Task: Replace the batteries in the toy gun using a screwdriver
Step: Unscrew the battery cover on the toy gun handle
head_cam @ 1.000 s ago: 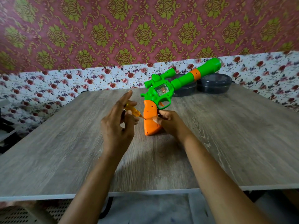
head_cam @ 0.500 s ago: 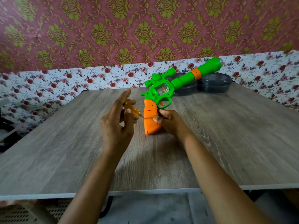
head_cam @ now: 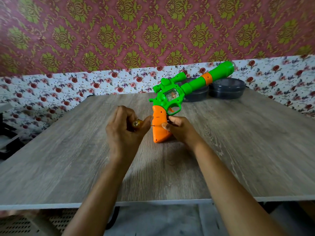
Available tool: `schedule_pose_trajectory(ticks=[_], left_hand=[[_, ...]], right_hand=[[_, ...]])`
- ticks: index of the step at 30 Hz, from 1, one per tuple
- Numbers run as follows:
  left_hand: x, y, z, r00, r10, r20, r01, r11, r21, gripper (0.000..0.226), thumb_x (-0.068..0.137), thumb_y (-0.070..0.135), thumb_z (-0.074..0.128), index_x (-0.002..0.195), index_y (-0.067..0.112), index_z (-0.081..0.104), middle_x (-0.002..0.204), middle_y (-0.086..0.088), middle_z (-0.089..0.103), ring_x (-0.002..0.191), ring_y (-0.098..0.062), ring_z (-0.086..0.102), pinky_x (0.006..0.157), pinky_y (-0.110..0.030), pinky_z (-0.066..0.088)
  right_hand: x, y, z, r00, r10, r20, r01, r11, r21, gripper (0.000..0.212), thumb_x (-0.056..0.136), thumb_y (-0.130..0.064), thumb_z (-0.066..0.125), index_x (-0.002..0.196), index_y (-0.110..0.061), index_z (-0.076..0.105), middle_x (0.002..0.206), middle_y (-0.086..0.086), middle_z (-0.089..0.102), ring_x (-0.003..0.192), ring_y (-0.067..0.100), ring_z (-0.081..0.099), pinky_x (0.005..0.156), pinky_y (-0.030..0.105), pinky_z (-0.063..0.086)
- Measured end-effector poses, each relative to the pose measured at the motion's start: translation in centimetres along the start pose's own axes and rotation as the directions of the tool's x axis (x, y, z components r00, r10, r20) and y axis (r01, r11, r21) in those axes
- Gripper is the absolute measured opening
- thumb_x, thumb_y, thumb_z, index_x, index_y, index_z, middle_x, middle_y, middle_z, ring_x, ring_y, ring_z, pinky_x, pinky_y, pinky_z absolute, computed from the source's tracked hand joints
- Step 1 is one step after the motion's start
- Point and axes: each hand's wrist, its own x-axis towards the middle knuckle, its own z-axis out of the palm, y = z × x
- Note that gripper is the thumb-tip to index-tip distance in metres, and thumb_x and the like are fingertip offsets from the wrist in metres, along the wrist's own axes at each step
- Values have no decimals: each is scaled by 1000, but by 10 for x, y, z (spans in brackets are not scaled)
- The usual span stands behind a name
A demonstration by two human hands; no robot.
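A green toy gun (head_cam: 172, 97) with an orange grip (head_cam: 159, 126) stands on its grip's base on the wooden table (head_cam: 238, 142), barrel pointing up and to the right. My right hand (head_cam: 180, 129) holds the grip from the right side, fingers curled round its rear. My left hand (head_cam: 124, 130) grips a small yellow-handled screwdriver (head_cam: 136, 125), whose thin tip touches the left face of the orange grip. Most of the screwdriver's handle is hidden in my fingers.
Two dark round lidded containers (head_cam: 227, 90) sit at the table's far edge, behind the gun's barrel. A flowered wall covering runs behind the table. The table's near edge lies below my forearms.
My left hand's fingers have closed round the screwdriver's handle and turned, and the forefinger is no longer stretched out. The gun and right hand stay in place.
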Motion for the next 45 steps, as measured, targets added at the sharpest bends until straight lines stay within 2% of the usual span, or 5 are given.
schedule_pose_trajectory(ticks=[5,16,32,37,45], left_hand=[[1,3,1,999,-14,37,17,997,-75,25,81,24,69,93,26,47,80,15,57,58,-12,61,49,-22,49],[-2,6,-1,972,-56,230,107,970,-216,23,81,16,39,96,10,55,83,-4,65,64,-12,64,58,-26,53],[2,1,0,978,-145,-150,124,982,-146,22,79,32,65,78,24,45,69,18,58,62,1,56,58,-9,43],[14,-6,-4,796,-563,-221,381,750,-540,14,98,25,47,87,22,39,66,7,45,54,-9,49,51,-22,47],[18,-27,33,232,-893,386,870,13,-493,28,96,17,47,70,12,52,49,-1,57,47,-10,53,48,-20,44]], right_hand=[[0,1,-1,1000,-1,1,1,1000,-13,28,91,-7,51,118,-4,59,102,5,60,95,16,54,86,30,44],[0,3,-3,1000,21,-15,-20,1000,8,30,92,-10,51,121,-10,58,120,16,61,111,27,57,98,47,46],[-1,0,0,1000,-8,-3,8,1000,8,27,90,-9,54,115,-11,61,105,5,64,98,16,58,95,38,46],[1,0,3,998,28,-51,-26,999,35,30,88,-10,58,118,-8,61,115,12,65,100,15,58,94,37,46],[0,-6,9,993,-30,-113,30,1000,-2,28,87,-4,58,115,-4,62,106,5,65,97,12,57,89,29,45]])
